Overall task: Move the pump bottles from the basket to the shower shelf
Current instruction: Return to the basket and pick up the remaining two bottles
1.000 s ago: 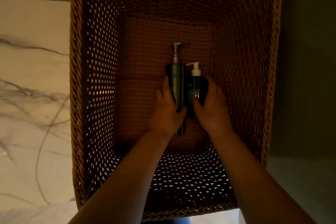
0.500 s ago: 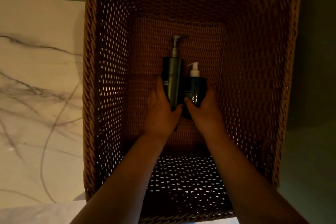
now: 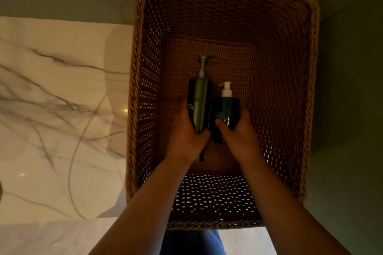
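The left grip (image 3: 186, 133) curls round the tall bottle (image 3: 200, 97), smooth and dark with a grey pump. The right grip (image 3: 238, 132) clasps the short bottle (image 3: 227, 107), which has a white pump. Both are side by side, low inside the brown woven basket (image 3: 145, 89), beside veined white marble (image 3: 51, 99).

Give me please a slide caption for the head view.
Inside a woven basket, the left hand grips the tall pump bottle and the right hand grips the short pump bottle.
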Action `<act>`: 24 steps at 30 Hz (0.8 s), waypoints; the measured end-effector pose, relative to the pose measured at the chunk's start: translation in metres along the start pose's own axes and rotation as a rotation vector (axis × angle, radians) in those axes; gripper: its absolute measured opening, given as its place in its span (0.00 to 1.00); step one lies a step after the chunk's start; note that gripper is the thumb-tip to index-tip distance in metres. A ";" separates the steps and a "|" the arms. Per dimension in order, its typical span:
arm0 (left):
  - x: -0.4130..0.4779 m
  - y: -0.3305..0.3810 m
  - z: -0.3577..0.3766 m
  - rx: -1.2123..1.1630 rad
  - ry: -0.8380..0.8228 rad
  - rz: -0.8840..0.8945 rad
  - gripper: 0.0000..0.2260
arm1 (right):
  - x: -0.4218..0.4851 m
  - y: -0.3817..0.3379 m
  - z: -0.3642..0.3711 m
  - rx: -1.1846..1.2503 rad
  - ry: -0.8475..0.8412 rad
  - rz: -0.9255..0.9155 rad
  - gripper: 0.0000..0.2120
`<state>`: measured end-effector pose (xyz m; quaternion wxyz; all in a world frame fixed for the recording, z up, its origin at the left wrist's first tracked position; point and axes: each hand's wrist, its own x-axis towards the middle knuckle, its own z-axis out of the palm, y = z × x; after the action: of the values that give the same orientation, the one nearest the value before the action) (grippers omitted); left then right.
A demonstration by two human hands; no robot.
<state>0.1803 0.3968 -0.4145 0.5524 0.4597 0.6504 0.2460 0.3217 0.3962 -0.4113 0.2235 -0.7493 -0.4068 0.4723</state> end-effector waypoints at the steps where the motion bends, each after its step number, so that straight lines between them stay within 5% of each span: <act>1: -0.007 0.006 -0.006 0.003 -0.002 -0.002 0.34 | -0.006 -0.007 -0.003 0.003 -0.002 -0.017 0.23; 24: -0.190 0.162 -0.152 0.002 0.056 0.290 0.42 | -0.221 -0.177 -0.063 0.222 0.065 -0.289 0.28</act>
<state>0.0836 0.3343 -0.1463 0.4924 0.5422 0.5925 0.3354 0.2583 0.3189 -0.1395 0.3834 -0.6688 -0.4480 0.4528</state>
